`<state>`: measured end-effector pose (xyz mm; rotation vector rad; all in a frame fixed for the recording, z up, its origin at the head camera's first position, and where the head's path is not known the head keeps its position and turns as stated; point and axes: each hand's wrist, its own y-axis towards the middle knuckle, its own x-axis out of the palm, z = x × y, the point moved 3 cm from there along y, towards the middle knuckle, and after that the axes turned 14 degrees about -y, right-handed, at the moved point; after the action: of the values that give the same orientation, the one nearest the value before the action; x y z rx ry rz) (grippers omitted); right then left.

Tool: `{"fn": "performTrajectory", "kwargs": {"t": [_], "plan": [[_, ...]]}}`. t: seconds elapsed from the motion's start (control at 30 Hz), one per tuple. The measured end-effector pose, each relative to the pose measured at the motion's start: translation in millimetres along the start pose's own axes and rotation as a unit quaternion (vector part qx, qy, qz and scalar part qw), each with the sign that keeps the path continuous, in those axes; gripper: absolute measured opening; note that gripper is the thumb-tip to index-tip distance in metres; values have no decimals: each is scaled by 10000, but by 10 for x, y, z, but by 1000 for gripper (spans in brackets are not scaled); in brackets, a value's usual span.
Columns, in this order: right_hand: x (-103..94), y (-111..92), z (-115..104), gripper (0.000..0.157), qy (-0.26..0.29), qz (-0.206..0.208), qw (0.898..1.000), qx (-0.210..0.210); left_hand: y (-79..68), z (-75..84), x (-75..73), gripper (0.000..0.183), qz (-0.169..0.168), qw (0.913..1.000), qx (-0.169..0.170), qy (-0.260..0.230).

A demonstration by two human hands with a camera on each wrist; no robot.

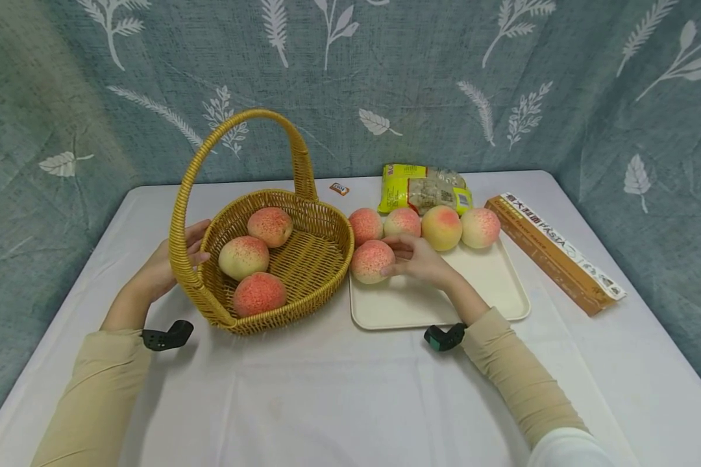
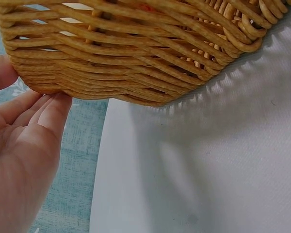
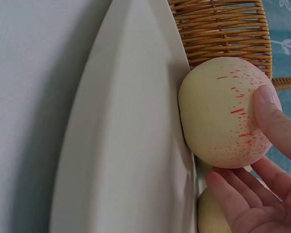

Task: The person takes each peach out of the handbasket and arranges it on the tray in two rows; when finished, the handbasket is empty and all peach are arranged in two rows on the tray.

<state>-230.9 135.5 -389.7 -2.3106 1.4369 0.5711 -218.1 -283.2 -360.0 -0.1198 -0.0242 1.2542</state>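
Observation:
A wicker basket point(image 1: 318, 259) with a tall arched handle holds three peaches point(image 1: 260, 293). My left hand point(image 1: 162, 267) grips its left rim, with thumb and fingertips on the woven edge point(image 2: 43, 80) in the left wrist view. At the left end of a cream tray point(image 1: 403, 308), my right hand point(image 1: 422, 261) holds a pink-speckled peach point(image 1: 368, 263) between thumb and fingers. In the right wrist view this peach point(image 3: 208, 114) shows its pale yellow side, with the thumb pressed on its pink side. Several more peaches point(image 1: 441, 228) line the tray's back edge.
A yellow-green clear bag point(image 1: 423, 188) lies behind the row of peaches. To the right is a long brown pasta box point(image 1: 555, 253), set at an angle. A small orange packet point(image 1: 339, 189) lies behind the basket. Patterned curtain point(image 1: 350, 84) hangs along the white table's back and sides.

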Motion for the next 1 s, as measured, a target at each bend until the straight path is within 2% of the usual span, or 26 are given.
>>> {"fn": "performTrajectory", "kwargs": {"t": [0.63, 1.0], "plan": [[-3, -8, 44, 60, 118, -204, 9997, 25, -8, 5, 6, 74, -33, 10000, 27, -24], [-46, -47, -3, 62, 169, -230, 9996, -35, 3, -3, -4, 74, 7, 10000, 2, -5]]}}
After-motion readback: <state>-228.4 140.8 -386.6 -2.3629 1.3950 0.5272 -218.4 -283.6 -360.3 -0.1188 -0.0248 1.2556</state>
